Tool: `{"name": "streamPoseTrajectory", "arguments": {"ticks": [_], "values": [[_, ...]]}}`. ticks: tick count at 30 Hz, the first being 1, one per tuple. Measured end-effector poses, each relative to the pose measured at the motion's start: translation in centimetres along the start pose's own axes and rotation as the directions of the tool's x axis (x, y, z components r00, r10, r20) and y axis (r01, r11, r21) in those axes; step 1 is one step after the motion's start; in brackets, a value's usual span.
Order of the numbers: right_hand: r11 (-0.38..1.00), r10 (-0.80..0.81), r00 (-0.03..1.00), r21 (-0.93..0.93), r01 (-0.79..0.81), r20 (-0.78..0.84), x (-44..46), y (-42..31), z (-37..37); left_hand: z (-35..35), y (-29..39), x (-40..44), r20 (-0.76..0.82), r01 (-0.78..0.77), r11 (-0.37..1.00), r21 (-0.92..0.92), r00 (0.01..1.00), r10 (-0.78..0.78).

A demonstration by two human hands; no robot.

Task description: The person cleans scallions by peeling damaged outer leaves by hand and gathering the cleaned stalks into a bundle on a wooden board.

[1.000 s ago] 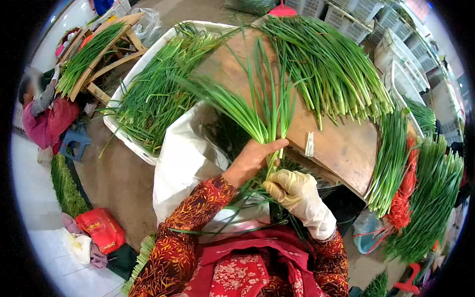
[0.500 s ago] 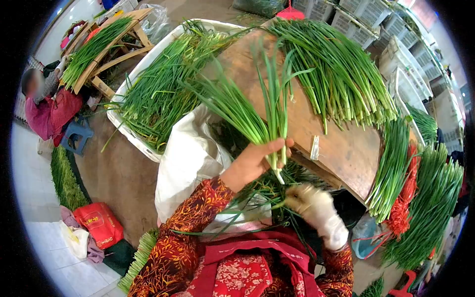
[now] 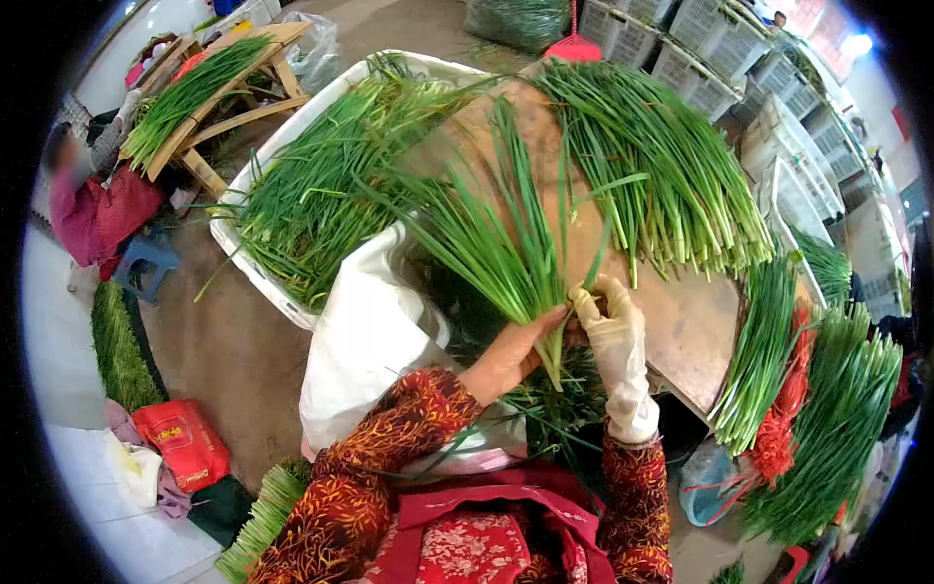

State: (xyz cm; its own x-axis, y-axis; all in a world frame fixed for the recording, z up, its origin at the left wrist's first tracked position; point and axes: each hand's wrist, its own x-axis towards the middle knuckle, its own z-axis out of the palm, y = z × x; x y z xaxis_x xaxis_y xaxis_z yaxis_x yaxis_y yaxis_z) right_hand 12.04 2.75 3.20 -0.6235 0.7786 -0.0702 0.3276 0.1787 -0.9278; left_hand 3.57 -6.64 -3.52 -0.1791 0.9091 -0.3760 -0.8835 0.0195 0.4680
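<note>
My bare left hand (image 3: 511, 356) is closed round the lower stalks of a bunch of garlic chives (image 3: 520, 277). The leaves fan up and away, and the pale stalk ends point down below my fingers. On the right side of the bunch, my right hand (image 3: 615, 336), in a whitish glove, pinches a single chive leaf (image 3: 602, 255) near the stalks. Beyond both hands is a wooden board (image 3: 696, 326) bearing a large pile of chives (image 3: 662, 165). A white sack (image 3: 360, 336) lies to the left of my left hand, and loose trimmings (image 3: 555, 409) lie beneath the hands.
A white tub (image 3: 263, 292) of chives stands left of the board. At right are chive bundles (image 3: 754, 360), red ties (image 3: 781, 419) and a blue container (image 3: 708, 487). White crates (image 3: 696, 73) are stacked at far right. Another person (image 3: 92, 209) sits at far left.
My gloved right hand has come up from below right to the bunch and now pinches a leaf. My left hand still grips the chives, slightly lower, and the leaves are spread more widely.
</note>
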Motion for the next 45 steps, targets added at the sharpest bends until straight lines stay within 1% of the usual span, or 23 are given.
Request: {"name": "streamPoseTrajectory", "arguments": {"ticks": [2, 3, 7, 9, 11, 12, 13, 14, 15, 17, 19, 21, 23, 25, 27, 28, 29, 31, 32, 33, 36, 44, 45], "values": [[0.976, 0.010, 0.999, 0.219, -0.018, 0.035, -1.0, 0.0, -0.4, 0.3, 0.0, -0.1, -0.018, -0.023, 0.999, -0.031, 1.000, 0.023], [0.897, 0.007, 0.998, 0.442, -0.036, 0.067, -1.7, -0.1, -0.4, -0.3, -0.5, 0.6, 0.038, -0.058, 0.994, -0.091, 0.997, 0.062], [0.873, -0.186, 0.982, 0.465, 0.146, 0.042, -4.1, 1.4, -1.1, 0.6, 1.7, -0.7, 0.143, -0.217, 0.968, -0.125, 0.962, 0.234], [0.807, -0.231, 0.969, 0.540, 0.240, -0.085, -5.4, 2.6, -1.5, 1.0, 3.7, -1.2, 0.049, -0.333, 0.938, -0.093, 0.940, 0.338], [0.765, -0.210, 0.978, 0.621, 0.170, -0.009, -6.8, 3.3, -2.2, -0.5, 6.9, -1.1, -0.030, -0.524, 0.851, 0.028, 0.851, 0.525], [0.888, -0.106, 0.935, 0.455, -0.064, 0.339, -7.0, 4.0, -3.0, -1.0, 8.7, -1.0, -0.027, -0.655, 0.753, 0.072, 0.753, 0.658], [0.951, 0.064, 0.779, 0.198, -0.237, 0.624, -7.1, 4.4, -3.7, -1.0, 10.0, -0.9, -0.019, -0.766, 0.633, 0.113, 0.635, 0.772], [0.964, 0.241, 0.669, -0.251, -0.083, 0.704, -7.2, 3.9, -3.7, -0.5, 10.6, -0.8, -0.019, -0.766, 0.634, 0.109, 0.636, 0.771], [0.796, 0.235, 0.686, -0.541, 0.271, 0.688, -7.0, 3.0, -3.8, 0.2, 11.2, -0.8, -0.028, -0.774, 0.633, 0.015, 0.632, 0.774], [0.816, -0.137, 0.870, -0.444, 0.371, 0.474, -4.2, 2.9, -4.7, 0.5, 11.5, -0.4, -0.035, -0.779, 0.621, -0.085, 0.625, 0.780], [0.697, -0.237, 0.966, -0.674, 0.246, 0.107, -0.2, -1.0, -4.8, 0.4, 10.7, 0.8, 0.126, -0.560, 0.785, -0.266, 0.787, 0.604], [0.742, -0.051, 0.998, -0.668, 0.057, 0.029, 3.5, -5.2, -4.5, 1.1, 8.8, 1.6, 0.138, -0.441, 0.865, -0.238, 0.866, 0.480], [0.472, -0.260, 0.965, -0.866, 0.164, 0.041, 7.3, -2.4, -4.0, 1.0, 7.1, 2.9, 0.147, -0.351, 0.904, -0.244, 0.908, 0.392], [0.377, -0.331, 0.939, -0.898, 0.226, 0.097, 8.8, -0.3, -4.4, 0.9, 5.9, 3.4, 0.125, -0.293, 0.936, -0.197, 0.939, 0.321], [0.398, -0.390, 0.911, -0.867, 0.299, 0.135, 8.7, -0.8, -4.2, 1.2, 5.0, 3.2, 0.091, -0.281, 0.949, -0.144, 0.951, 0.295], [0.534, -0.077, 0.997, -0.845, 0.033, -0.010, 9.4, -1.5, -3.8, 0.9, 4.5, 3.4, 0.111, -0.251, 0.954, -0.161, 0.956, 0.271], [0.584, 0.016, 1.000, -0.811, -0.027, -0.022, 8.6, -3.1, -4.0, 1.0, 4.3, 3.2, 0.104, -0.250, 0.955, -0.162, 0.958, 0.268], [0.861, 0.015, 1.000, -0.508, -0.004, 0.017, 6.6, -3.4, -4.7, 1.8, 4.2, 2.5, 0.066, -0.240, 0.966, -0.096, 0.967, 0.247], [0.967, 0.041, 0.987, -0.255, 0.001, 0.158, 5.5, -3.3, -4.9, 2.1, 4.1, 2.3, 0.042, -0.245, 0.966, -0.080, 0.968, 0.249], [0.967, 0.048, 0.985, -0.253, -0.005, 0.166, 4.5, -2.9, -4.6, 2.4, 4.1, 2.2, 0.031, -0.244, 0.966, -0.082, 0.969, 0.247], [0.956, 0.111, 0.941, 0.225, -0.189, 0.321, 1.7, -1.2, -3.1, 2.2, 3.8, 2.2, 0.050, -0.209, 0.977, -0.029, 0.976, 0.210], [0.970, 0.111, 0.940, 0.170, -0.172, 0.322, 0.7, -0.5, -1.6, 1.4, 3.5, 1.8, 0.097, -0.209, 0.974, 0.087, 0.975, 0.200], [0.991, 0.058, 0.979, 0.109, -0.080, 0.195, 0.9, -1.3, -1.4, 1.3, 3.5, 1.7, 0.082, -0.220, 0.971, 0.092, 0.974, 0.213]]}}
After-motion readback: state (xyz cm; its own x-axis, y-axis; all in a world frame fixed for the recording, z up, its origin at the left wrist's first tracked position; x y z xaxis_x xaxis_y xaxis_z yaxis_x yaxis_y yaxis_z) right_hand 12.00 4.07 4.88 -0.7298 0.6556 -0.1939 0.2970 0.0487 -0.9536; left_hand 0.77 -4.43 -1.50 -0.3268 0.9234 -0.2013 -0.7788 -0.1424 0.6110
